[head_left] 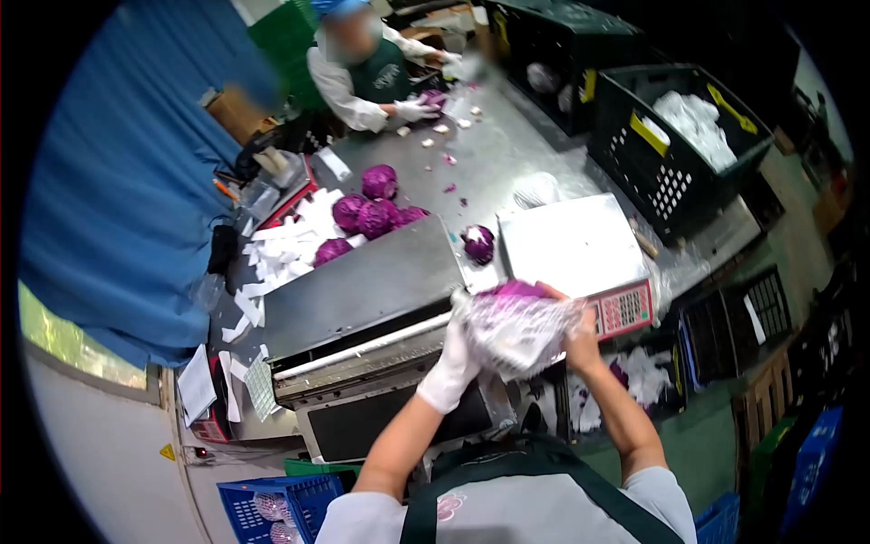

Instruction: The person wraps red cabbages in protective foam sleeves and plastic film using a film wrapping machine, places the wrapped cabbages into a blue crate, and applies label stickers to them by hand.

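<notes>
Both of my hands hold a red cabbage partly covered by a white netted wrapping, in front of the scale. My left hand, in a white glove, grips the wrapping on its left side. My right hand, without a glove, closes on the right side near the scale's keypad. The wrapping hides most of the lower cabbage. Just beyond lies a loose red cabbage with a pale cut patch, beside the scale. Several more red cabbages sit behind a steel panel.
Across the steel table a co-worker in white gloves handles a red cabbage. White strips pile up at left. A black crate stands at right. Below left, a blue crate holds netted cabbages.
</notes>
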Action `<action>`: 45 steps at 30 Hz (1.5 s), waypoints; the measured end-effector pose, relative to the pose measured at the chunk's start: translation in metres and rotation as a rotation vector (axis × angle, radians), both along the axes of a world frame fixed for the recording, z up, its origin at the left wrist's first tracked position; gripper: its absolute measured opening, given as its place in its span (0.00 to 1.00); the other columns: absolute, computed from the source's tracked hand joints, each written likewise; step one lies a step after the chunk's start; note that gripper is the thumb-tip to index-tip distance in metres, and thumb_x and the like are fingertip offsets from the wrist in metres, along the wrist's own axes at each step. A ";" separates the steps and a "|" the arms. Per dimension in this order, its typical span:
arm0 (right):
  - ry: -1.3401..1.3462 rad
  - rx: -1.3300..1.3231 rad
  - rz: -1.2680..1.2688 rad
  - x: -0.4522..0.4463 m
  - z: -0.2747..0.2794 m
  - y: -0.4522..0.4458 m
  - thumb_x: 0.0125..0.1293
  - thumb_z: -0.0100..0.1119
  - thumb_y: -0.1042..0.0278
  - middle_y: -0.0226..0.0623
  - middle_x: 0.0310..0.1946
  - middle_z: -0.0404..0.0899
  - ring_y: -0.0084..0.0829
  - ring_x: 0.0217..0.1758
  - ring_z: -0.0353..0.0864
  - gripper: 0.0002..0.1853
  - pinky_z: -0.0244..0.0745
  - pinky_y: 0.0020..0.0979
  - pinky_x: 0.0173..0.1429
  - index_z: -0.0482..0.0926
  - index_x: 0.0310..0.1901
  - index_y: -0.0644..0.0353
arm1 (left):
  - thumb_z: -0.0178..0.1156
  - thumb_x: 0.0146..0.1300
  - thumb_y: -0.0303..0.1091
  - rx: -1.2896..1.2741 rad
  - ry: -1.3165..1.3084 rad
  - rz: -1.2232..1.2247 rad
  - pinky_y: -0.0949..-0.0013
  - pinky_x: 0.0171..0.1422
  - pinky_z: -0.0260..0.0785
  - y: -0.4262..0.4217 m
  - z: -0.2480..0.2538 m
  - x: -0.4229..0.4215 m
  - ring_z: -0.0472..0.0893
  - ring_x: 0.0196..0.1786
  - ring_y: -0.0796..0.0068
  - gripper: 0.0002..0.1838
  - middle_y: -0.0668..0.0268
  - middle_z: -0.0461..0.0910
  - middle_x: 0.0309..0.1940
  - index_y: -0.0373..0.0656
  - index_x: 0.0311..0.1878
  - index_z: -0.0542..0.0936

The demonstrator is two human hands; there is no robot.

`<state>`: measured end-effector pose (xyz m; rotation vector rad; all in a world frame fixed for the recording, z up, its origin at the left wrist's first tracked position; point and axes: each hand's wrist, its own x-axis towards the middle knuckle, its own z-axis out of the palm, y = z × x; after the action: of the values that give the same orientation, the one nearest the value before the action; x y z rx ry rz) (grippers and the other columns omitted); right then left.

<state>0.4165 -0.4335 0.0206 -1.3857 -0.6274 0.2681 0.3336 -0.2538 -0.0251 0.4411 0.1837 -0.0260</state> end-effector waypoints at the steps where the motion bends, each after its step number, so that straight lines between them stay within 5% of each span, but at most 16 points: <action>1: -0.051 0.004 0.077 -0.011 -0.003 0.009 0.64 0.46 0.66 0.49 0.44 0.79 0.31 0.42 0.80 0.20 0.74 0.30 0.50 0.71 0.53 0.73 | 0.49 0.54 0.69 -0.226 0.069 -0.040 0.47 0.68 0.53 -0.001 0.031 -0.025 0.63 0.63 0.50 0.50 0.48 0.60 0.63 0.34 0.66 0.54; 3: -0.491 -0.283 0.222 -0.038 0.040 0.021 0.53 0.52 0.75 0.55 0.46 0.77 0.41 0.42 0.80 0.21 0.74 0.33 0.50 0.73 0.51 0.71 | 0.50 0.47 0.75 -0.694 0.261 -0.065 0.46 0.66 0.57 -0.004 0.092 -0.075 0.68 0.59 0.44 0.56 0.45 0.65 0.59 0.30 0.63 0.58; 5: -0.630 -0.062 0.238 -0.067 0.059 0.049 0.51 0.51 0.76 0.55 0.46 0.76 0.48 0.43 0.79 0.21 0.74 0.35 0.50 0.74 0.49 0.68 | 0.42 0.56 0.71 -0.085 0.153 0.180 0.54 0.61 0.66 0.016 0.037 -0.119 0.73 0.55 0.55 0.48 0.49 0.71 0.54 0.30 0.60 0.63; 7: -0.675 -0.029 0.373 -0.086 0.067 0.068 0.62 0.49 0.70 0.53 0.44 0.78 0.41 0.45 0.80 0.14 0.73 0.30 0.50 0.75 0.47 0.66 | 0.36 0.60 0.70 -0.084 0.061 0.273 0.60 0.58 0.69 0.026 0.015 -0.152 0.76 0.51 0.62 0.45 0.54 0.74 0.51 0.33 0.58 0.67; 9: 0.018 -0.074 0.610 -0.110 0.066 0.085 0.64 0.47 0.72 0.42 0.39 0.80 0.26 0.38 0.77 0.11 0.73 0.29 0.44 0.76 0.44 0.67 | 0.35 0.63 0.67 0.042 0.135 0.465 0.60 0.56 0.70 0.032 0.033 -0.181 0.78 0.47 0.63 0.41 0.55 0.75 0.48 0.34 0.55 0.70; 11: 0.263 -0.295 0.850 -0.115 0.070 0.103 0.67 0.47 0.67 0.36 0.36 0.79 0.21 0.37 0.76 0.12 0.72 0.27 0.43 0.76 0.43 0.67 | 0.35 0.63 0.64 0.036 0.149 0.512 0.60 0.55 0.70 0.040 0.036 -0.210 0.78 0.46 0.63 0.39 0.55 0.76 0.48 0.33 0.54 0.70; 13: 0.304 -0.588 1.208 -0.119 0.076 0.118 0.69 0.45 0.62 0.36 0.29 0.79 0.19 0.22 0.74 0.15 0.71 0.21 0.26 0.78 0.38 0.65 | 0.36 0.62 0.62 0.003 0.150 0.525 0.60 0.55 0.70 0.046 0.035 -0.235 0.78 0.46 0.63 0.37 0.55 0.76 0.47 0.33 0.53 0.71; 15: 0.089 -0.399 1.485 -0.126 0.050 0.134 0.70 0.45 0.58 0.35 0.26 0.78 0.17 0.17 0.72 0.17 0.68 0.19 0.20 0.77 0.40 0.65 | 0.36 0.62 0.59 -0.022 0.153 0.538 0.61 0.54 0.71 0.053 0.031 -0.251 0.78 0.45 0.63 0.35 0.55 0.77 0.46 0.33 0.51 0.72; 19: 0.611 -0.333 1.003 -0.144 0.078 0.173 0.72 0.40 0.55 0.34 0.20 0.77 0.17 0.11 0.68 0.21 0.63 0.17 0.15 0.76 0.35 0.65 | 0.37 0.61 0.54 -0.065 0.153 0.549 0.61 0.54 0.71 0.065 0.026 -0.275 0.79 0.44 0.63 0.31 0.55 0.77 0.44 0.33 0.49 0.73; 23: 0.866 -0.547 0.909 -0.158 0.046 0.213 0.68 0.48 0.56 0.27 0.13 0.70 0.16 0.06 0.57 0.18 0.53 0.19 0.09 0.75 0.29 0.62 | 0.38 0.61 0.49 -0.114 0.127 0.547 0.61 0.53 0.72 0.084 0.025 -0.280 0.79 0.43 0.62 0.28 0.55 0.78 0.42 0.32 0.47 0.74; 25: 0.682 -0.608 0.909 -0.155 0.013 0.231 0.60 0.60 0.53 0.26 0.15 0.69 0.17 0.13 0.64 0.18 0.61 0.22 0.17 0.76 0.27 0.62 | 0.39 0.61 0.46 -0.132 0.098 0.560 0.61 0.53 0.72 0.101 0.029 -0.274 0.79 0.42 0.62 0.26 0.55 0.78 0.41 0.32 0.46 0.75; 29: -0.271 -0.597 0.527 -0.130 0.014 0.259 0.56 0.63 0.57 0.40 0.34 0.81 0.30 0.37 0.80 0.19 0.74 0.31 0.43 0.78 0.42 0.64 | 0.40 0.60 0.41 -0.087 0.053 0.671 0.62 0.52 0.72 0.156 0.045 -0.241 0.80 0.41 0.62 0.23 0.55 0.79 0.39 0.32 0.44 0.76; 33: 0.236 -0.199 0.850 -0.086 0.050 0.285 0.64 0.50 0.49 0.44 0.55 0.71 0.33 0.46 0.77 0.27 0.73 0.34 0.48 0.66 0.61 0.56 | 0.43 0.46 0.31 0.149 0.127 0.799 0.60 0.54 0.71 0.214 0.081 -0.188 0.79 0.44 0.60 0.20 0.54 0.79 0.39 0.31 0.40 0.76; 34: 0.095 -0.161 0.989 -0.082 0.049 0.294 0.66 0.43 0.43 0.43 0.59 0.66 0.35 0.48 0.76 0.30 0.74 0.37 0.47 0.61 0.64 0.51 | 0.44 0.45 0.31 0.208 0.156 0.811 0.60 0.53 0.72 0.235 0.070 -0.170 0.79 0.43 0.59 0.20 0.53 0.79 0.39 0.32 0.40 0.76; 39: 0.335 -0.666 0.755 -0.047 0.042 0.317 0.64 0.40 0.47 0.42 0.47 0.74 0.33 0.42 0.79 0.26 0.80 0.36 0.34 0.67 0.58 0.56 | 0.45 0.49 0.29 0.277 0.165 0.554 0.59 0.51 0.72 0.294 0.035 -0.099 0.79 0.39 0.58 0.14 0.53 0.79 0.34 0.32 0.36 0.75; 45: 0.464 -0.800 0.619 -0.023 0.031 0.328 0.64 0.41 0.55 0.45 0.39 0.77 0.39 0.39 0.79 0.21 0.80 0.41 0.32 0.71 0.49 0.62 | 0.53 0.57 0.27 0.451 0.388 0.575 0.67 0.41 0.74 0.300 0.038 -0.093 0.79 0.34 0.70 0.06 0.61 0.79 0.30 0.36 0.34 0.77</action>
<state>0.3932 -0.1052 0.0517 -1.7568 -0.5592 1.4154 0.2411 0.0466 0.0133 0.8174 0.7013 0.5060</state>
